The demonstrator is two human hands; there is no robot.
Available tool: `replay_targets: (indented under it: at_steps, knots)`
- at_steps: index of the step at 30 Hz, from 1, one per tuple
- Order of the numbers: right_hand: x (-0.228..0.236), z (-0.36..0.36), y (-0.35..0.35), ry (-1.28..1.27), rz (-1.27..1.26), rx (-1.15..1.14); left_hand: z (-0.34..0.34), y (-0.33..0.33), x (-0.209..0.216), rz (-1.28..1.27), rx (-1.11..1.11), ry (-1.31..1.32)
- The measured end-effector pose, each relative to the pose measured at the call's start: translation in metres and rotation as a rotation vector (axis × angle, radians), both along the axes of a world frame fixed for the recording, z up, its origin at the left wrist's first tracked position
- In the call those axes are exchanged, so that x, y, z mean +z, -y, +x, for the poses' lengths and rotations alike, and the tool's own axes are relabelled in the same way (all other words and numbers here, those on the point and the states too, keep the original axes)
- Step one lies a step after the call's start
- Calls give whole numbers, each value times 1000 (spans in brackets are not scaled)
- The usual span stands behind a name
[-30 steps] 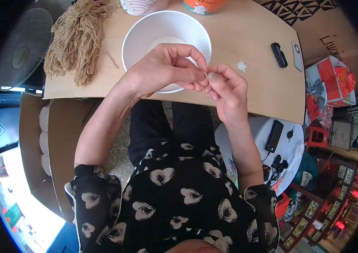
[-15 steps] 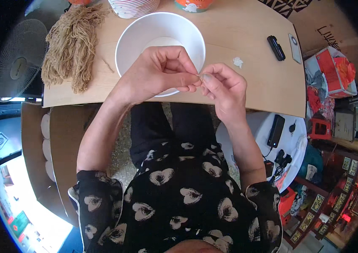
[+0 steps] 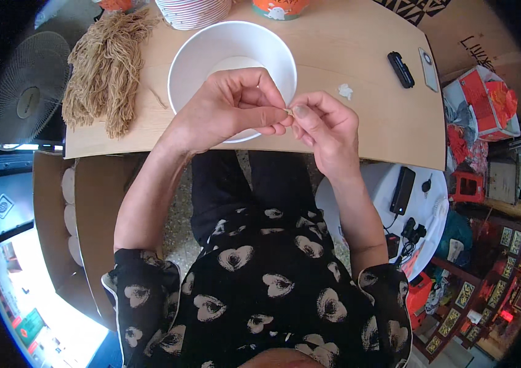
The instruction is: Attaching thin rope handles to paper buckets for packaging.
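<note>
My left hand (image 3: 230, 110) and my right hand (image 3: 328, 129) meet fingertip to fingertip over the near rim of a white paper bucket (image 3: 196, 55). Both are closed in a pinch, thumb against finger. A tiny pale tan bit shows between the fingertips, too small to name. The bucket stands upright with its mouth toward me, and my left hand hides part of its inside. Left of it lies a thick bundle of tan yarn (image 3: 104, 73), with one loose strand (image 3: 157, 97) beside it. A small crumpled white scrap (image 3: 345, 91) rests right of my right hand.
Stacked paper buckets (image 3: 193, 12) and an orange printed bucket (image 3: 280, 7) stand at the table's far side. A black case (image 3: 400, 70) lies at the right. Below the table are an open cardboard box (image 3: 92, 214) and a round white stool (image 3: 420, 202); a fan (image 3: 27, 98) stands left.
My hands keep almost the same pinch, with the tan bit between the fingertips slightly more visible. The whole view has shifted a little.
</note>
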State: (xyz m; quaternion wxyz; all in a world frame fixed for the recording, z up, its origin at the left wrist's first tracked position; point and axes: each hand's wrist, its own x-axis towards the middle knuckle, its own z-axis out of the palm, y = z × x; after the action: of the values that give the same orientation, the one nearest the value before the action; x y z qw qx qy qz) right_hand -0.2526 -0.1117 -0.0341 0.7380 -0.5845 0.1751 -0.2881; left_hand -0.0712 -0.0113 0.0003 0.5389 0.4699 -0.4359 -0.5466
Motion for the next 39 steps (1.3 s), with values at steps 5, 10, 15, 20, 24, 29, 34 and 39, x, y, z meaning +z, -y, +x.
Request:
replay_targets:
  at_steps: [5,10,15,20,24,29,34,39]
  knots:
    - [-2,2,-2,35,2,-37,0,-1,0,22,0,-3]
    - [2,0,2,32,-46,-128,1,-2,3,73,2,-12]
    - [6,1,2,31,-66,-158,2,0,3,61,-21,10]
    - [8,4,2,59,-89,-231,1,2,-1,11,-46,28]
    - [12,3,6,12,-147,-174,-1,2,3,8,-49,105]
    - [36,-2,8,-85,-290,-124,-1,9,-3,-55,17,112]
    - [42,-7,23,-136,-402,1,-1,6,13,-81,76,322]
    - [40,3,24,-87,-359,-51,-7,-1,4,-306,267,641]
